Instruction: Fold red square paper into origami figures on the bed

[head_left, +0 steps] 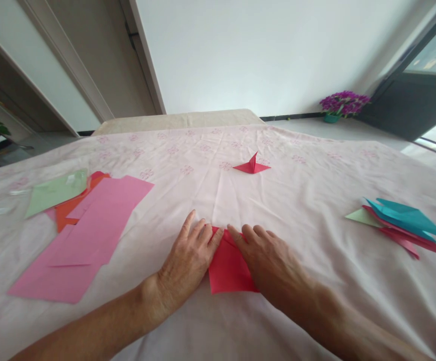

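A square of red paper (233, 273) lies flat on the cloth in front of me, with a crease or folded edge near its top. My left hand (190, 253) rests at the paper's upper left corner, fingers stretched out and apart, thumb pressing on the top edge. On the upper right side, my right hand (265, 250) lies over the paper, its thumb close to the left thumb and its fingers slightly bent on the cloth. Part of the paper's right side is hidden under that hand. Farther out stands a folded red paper piece (253, 165) with one point upright.
Pink paper sheets (101, 220) lie overlapped on the left, by orange paper (69, 206) and a light green packet (58, 191). To the right is a pile of folded blue, red and green paper (406, 220). A pale flowered cloth (188, 190) covers the table, with wrinkles.
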Demonstrator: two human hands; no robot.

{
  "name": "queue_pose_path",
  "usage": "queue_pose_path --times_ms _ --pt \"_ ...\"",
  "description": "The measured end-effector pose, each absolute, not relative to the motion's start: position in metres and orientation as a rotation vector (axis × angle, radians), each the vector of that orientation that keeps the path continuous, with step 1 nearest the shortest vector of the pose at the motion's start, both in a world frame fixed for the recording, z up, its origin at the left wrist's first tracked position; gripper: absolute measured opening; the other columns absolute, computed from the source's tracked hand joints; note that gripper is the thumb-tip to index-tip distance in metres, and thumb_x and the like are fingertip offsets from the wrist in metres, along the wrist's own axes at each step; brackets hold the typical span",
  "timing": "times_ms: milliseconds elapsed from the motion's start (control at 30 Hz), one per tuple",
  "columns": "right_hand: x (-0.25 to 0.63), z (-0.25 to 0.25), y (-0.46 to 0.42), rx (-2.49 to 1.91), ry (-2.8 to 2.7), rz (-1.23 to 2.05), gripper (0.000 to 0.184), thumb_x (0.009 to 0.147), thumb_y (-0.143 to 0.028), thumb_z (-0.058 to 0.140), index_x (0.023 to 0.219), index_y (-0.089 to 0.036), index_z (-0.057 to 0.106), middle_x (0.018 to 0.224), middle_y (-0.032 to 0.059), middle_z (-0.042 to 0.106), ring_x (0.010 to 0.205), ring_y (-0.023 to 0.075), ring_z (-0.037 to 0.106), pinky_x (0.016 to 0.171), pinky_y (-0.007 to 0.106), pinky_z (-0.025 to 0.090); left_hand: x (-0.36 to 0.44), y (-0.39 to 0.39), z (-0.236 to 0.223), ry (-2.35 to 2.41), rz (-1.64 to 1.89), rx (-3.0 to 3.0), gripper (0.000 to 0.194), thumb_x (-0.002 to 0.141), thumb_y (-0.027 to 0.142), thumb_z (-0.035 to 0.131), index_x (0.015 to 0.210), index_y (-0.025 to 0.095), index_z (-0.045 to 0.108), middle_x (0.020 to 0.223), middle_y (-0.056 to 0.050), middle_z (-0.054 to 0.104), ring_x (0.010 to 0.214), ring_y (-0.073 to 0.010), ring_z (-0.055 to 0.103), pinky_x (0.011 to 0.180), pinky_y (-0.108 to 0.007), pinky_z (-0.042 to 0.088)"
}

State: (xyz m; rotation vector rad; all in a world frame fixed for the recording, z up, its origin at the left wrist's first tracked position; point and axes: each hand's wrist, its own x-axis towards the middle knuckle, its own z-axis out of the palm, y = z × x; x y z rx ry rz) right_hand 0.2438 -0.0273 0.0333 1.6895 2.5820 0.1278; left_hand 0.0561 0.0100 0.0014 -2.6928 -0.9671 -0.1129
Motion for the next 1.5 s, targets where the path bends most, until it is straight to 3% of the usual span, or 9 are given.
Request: queue_pose_path --times_ms 300,500,600,767,867,933,1100,1233,1500 --pt "0.262 0.001 -0.048 1.737 2.454 0.492 0.048 0.086 -0.004 0.042 0.131 -0.018 0.051 0.096 0.009 0.065 0.079 0.0239 0.057 0.063 0.038 0.043 0.05 0.012 -0.003 -0.985 -0.121 -2.721 0.04 0.096 0.018 0.04 0.135 0.017 0.047 0.119 -0.01 0.059 0.121 -0.0251 0.05 0.115 -0.055 0.023" --pt "0.298 0.028 -0.058 1.67 2.418 0.619 0.043 0.077 0.004 0.04 0.103 -0.018 0.067 0.094 0.0106 0.068 0.079 0.0255 0.059 0.063 0.038 0.046 0.05 0.011 -0.003 -1.005 -0.139 -2.752 0.042 0.094 0.015 0.043 0.136 0.017 0.046 0.118 -0.011 0.059 0.12 -0.0253 0.051 0.115 -0.054 0.024" --pt "0.291 0.05 -0.052 1.86 2.36 0.5 0.036 0.077 0.002 0.042 0.098 -0.013 0.067 0.089 0.0141 0.068 0.079 0.0283 0.062 0.066 0.042 0.049 0.053 0.01 -0.003 -1.018 -0.167 -2.773 0.039 0.094 0.016 0.044 0.133 0.015 0.048 0.115 -0.011 0.06 0.118 -0.0249 0.052 0.115 -0.053 0.024" --pt "0.251 0.05 -0.06 1.737 2.716 0.113 0.056 0.081 -0.006 0.045 0.136 -0.019 0.048 0.136 0.0079 0.055 0.122 0.0212 0.053 0.097 0.034 0.048 0.05 0.011 -0.005 -1.033 -0.235 -2.825 0.036 0.095 0.016 0.044 0.131 0.017 0.049 0.116 -0.009 0.061 0.118 -0.0238 0.052 0.115 -0.052 0.025" --pt "0.239 0.033 -0.074 1.702 2.843 -0.184 0.074 0.081 -0.027 0.058 0.148 -0.014 0.029 0.151 0.0131 0.035 0.137 0.029 0.035 0.106 0.046 0.04 0.043 0.018 -0.002 -1.016 -0.271 -2.916 0.039 0.092 0.009 0.044 0.129 0.017 0.05 0.118 -0.009 0.062 0.118 -0.0225 0.054 0.111 -0.046 0.032" --pt "0.238 0.023 -0.079 1.77 2.832 -0.259 0.079 0.079 -0.031 0.063 0.148 -0.016 0.029 0.15 0.0134 0.037 0.136 0.0313 0.036 0.105 0.05 0.041 0.037 0.027 0.002 -1.032 -0.327 -3.006 0.048 0.087 0.0 0.042 0.131 0.017 0.048 0.119 -0.009 0.063 0.115 -0.0209 0.056 0.106 -0.04 0.04" --pt "0.239 0.024 -0.069 1.985 2.721 -0.344 0.046 0.086 -0.017 0.049 0.132 -0.017 0.055 0.134 0.0097 0.058 0.121 0.0269 0.055 0.1 0.045 0.047 0.021 0.056 0.008 -1.096 -0.571 -3.269 0.07 0.072 -0.011 0.037 0.133 0.021 0.047 0.121 -0.004 0.065 0.113 -0.016 0.058 0.101 -0.033 0.044" --pt "0.24 0.035 -0.058 2.071 2.709 -0.455 0.035 0.096 -0.03 0.037 0.099 -0.025 0.072 0.116 0.0034 0.069 0.108 0.0242 0.063 0.092 0.042 0.05 0.014 0.073 0.003 -1.169 -0.712 -3.403 0.064 0.075 -0.005 0.046 0.131 0.025 0.05 0.113 0.001 0.069 0.113 -0.0154 0.059 0.102 -0.031 0.043" --pt "0.253 0.02 -0.054 2.328 2.621 -0.382 0.03 0.093 -0.028 0.043 0.071 -0.023 0.064 0.082 0.0007 0.071 0.077 0.0185 0.067 0.065 0.029 0.048 0.014 0.082 -0.003 -1.212 -0.815 -3.448 0.054 0.084 0.016 0.066 0.133 0.028 0.05 0.105 0.003 0.073 0.104 -0.0149 0.064 0.096 -0.027 0.046"
